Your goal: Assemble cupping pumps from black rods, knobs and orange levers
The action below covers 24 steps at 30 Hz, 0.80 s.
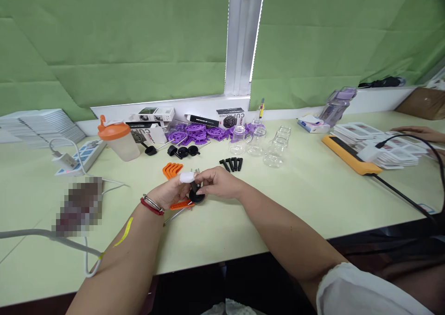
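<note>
Both hands meet above the pale table (313,190), just in front of me. My left hand (170,192), with a red and silver bracelet on its wrist, is closed on a small black round part (196,197) with a short black stem. My right hand (217,183) pinches the top of the same part. A white piece (187,177) sits at the fingertips between the hands. An orange flat piece (181,205) lies under my left hand, and a thin metal rod (174,217) sticks out below it.
Orange hooks (172,169), black pegs (231,163), black knobs on rods (182,151), purple discs (196,133), clear glass jars (257,143), an orange-lidded shaker (118,139) and boxes (153,116) lie beyond. A power strip (81,155) lies left, card stacks (378,143) and another person's hand (419,132) right.
</note>
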Tool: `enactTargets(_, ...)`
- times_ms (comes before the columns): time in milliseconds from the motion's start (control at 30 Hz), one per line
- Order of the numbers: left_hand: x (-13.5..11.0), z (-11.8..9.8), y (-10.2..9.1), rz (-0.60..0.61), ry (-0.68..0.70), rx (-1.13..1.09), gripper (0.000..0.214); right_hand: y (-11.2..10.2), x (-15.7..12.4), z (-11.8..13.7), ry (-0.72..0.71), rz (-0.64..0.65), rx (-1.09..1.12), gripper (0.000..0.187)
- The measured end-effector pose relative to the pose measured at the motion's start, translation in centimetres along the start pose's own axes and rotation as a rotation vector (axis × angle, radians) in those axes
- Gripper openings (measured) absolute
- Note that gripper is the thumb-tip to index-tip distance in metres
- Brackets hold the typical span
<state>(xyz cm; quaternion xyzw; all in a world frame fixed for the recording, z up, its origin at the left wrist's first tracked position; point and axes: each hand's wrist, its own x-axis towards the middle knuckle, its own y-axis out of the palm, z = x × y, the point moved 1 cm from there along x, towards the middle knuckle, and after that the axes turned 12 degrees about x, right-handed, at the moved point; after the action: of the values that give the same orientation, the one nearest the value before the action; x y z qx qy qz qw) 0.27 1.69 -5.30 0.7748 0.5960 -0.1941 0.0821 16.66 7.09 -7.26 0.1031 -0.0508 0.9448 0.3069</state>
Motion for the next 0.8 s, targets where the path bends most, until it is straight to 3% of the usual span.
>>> enactTargets(100,-0.07,-0.24,0.23,0.037,0.005,-0.002,0.029,0.07,-0.02,-0.02,-0.003,0.029,-0.005,0.021)
enactTargets(267,-0.14,-0.41,0.28,0.179,0.052,0.0,0.048,0.07,-0.07,0.27,-0.011,0.021,0.021,0.02)
enactTargets(367,-0.19,-0.34,0.0,0.242,0.085,-0.011,0.047,0.08,-0.12,0.46,0.019,-0.012,0.002,0.018)
enactTargets(800,-0.12,-0.47,0.05,0.236,0.108,-0.006,0.042,0.16,0.0,0.33,0.025,-0.074,0.022,0.018)
